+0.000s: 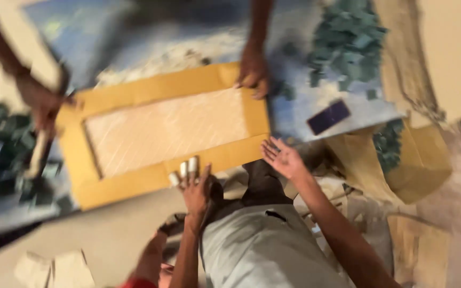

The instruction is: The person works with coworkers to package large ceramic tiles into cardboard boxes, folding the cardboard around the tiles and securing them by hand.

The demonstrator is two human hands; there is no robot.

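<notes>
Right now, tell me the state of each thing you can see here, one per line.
Yellow frame: lying flat, pale panel inside it.
Left hand: fingers spread, resting on the frame's near edge.
Right hand: open, palm up, beside the frame's corner.
Co-worker's hand: pressing the frame's far edge.
Green tile pieces: loose in a heap.
Dark phone: lying flat, screen off.

The whole view was smeared by motion blur. A co-worker's hand [41,101] and its tool [37,154] could not be made out clearly. Both co-worker's arms were cut off by the top edge.
</notes>
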